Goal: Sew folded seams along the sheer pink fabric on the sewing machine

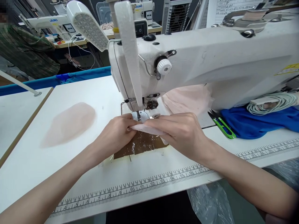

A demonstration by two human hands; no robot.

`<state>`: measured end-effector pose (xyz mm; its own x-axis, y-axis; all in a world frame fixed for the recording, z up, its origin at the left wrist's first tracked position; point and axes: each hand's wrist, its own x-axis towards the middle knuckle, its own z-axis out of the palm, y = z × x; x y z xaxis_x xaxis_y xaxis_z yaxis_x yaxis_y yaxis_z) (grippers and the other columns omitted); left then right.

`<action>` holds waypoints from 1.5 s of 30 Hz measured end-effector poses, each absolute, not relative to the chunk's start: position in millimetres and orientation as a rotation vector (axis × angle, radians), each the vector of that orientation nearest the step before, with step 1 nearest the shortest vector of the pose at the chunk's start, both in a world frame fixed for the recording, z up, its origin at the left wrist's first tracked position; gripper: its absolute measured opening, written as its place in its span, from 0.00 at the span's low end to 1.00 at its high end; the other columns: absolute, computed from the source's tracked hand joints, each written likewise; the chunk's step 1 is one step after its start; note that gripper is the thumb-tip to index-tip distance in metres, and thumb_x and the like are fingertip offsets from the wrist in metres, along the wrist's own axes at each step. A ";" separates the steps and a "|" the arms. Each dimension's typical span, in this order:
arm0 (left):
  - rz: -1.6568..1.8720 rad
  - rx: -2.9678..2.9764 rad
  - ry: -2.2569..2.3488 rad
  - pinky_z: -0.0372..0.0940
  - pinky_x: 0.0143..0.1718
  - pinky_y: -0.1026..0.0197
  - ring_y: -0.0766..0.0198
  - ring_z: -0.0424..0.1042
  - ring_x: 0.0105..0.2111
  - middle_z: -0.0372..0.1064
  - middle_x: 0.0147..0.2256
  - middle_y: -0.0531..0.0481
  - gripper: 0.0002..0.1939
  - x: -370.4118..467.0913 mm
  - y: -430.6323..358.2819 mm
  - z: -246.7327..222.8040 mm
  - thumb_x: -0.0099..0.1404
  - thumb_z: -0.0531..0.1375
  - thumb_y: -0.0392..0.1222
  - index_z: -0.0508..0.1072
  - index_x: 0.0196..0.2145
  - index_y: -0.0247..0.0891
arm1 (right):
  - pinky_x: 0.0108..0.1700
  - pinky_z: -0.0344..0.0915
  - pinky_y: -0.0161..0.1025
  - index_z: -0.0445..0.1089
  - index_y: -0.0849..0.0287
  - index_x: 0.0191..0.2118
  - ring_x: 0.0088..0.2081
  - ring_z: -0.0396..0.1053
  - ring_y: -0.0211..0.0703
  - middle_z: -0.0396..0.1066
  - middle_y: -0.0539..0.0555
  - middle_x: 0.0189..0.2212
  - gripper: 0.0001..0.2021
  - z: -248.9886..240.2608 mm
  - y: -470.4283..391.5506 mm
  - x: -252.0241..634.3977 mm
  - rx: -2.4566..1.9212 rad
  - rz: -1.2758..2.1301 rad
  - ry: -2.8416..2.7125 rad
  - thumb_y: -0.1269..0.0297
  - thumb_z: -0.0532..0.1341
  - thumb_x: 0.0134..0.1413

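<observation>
The left hand (119, 132) and the right hand (181, 132) are pinching a pale pink fabric piece (149, 128) between thumbs and fingers. This piece is lying just in front of the needle area of the white sewing machine (201, 59); its long axis is running from left to right, dropping slightly toward the right. It is looking thin, narrow and partly see-through. Both wrists are bending inward, and the forearms are coming from the lower corners. Under the hands, brown tape (140, 143) is covering part of the white desk (93, 168). Farther left, a sheer pink piece (71, 123) is lying flat; to the right, green snips (223, 125) are touching blue cloth (259, 123).
</observation>
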<state>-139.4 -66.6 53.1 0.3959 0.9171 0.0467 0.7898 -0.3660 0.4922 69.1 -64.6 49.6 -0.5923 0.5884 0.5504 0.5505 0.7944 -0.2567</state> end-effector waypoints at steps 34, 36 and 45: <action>0.702 2.468 1.507 0.59 0.25 0.66 0.67 0.63 0.27 0.62 0.28 0.52 0.04 -134.6 -60.0 17.0 0.58 0.56 0.31 0.69 0.27 0.36 | 0.28 0.61 0.31 0.71 0.61 0.38 0.26 0.67 0.33 0.73 0.47 0.25 0.08 41.3 -61.4 63.8 -0.738 -0.093 -2.264 0.74 0.55 0.60; 0.757 2.456 1.491 0.58 0.25 0.66 0.68 0.62 0.27 0.61 0.28 0.52 0.05 -133.5 -63.1 14.8 0.58 0.55 0.31 0.67 0.25 0.36 | 0.27 0.60 0.31 0.71 0.62 0.36 0.25 0.67 0.33 0.73 0.47 0.25 0.08 42.1 -61.1 63.8 -0.734 -0.126 -2.256 0.76 0.55 0.59; 0.921 2.312 1.277 0.55 0.24 0.66 0.69 0.60 0.25 0.58 0.26 0.53 0.09 -136.0 -76.6 20.6 0.65 0.54 0.35 0.66 0.26 0.37 | 0.24 0.54 0.31 0.71 0.61 0.34 0.22 0.63 0.32 0.71 0.47 0.22 0.10 43.5 -61.7 62.9 -0.793 -0.105 -2.293 0.73 0.53 0.61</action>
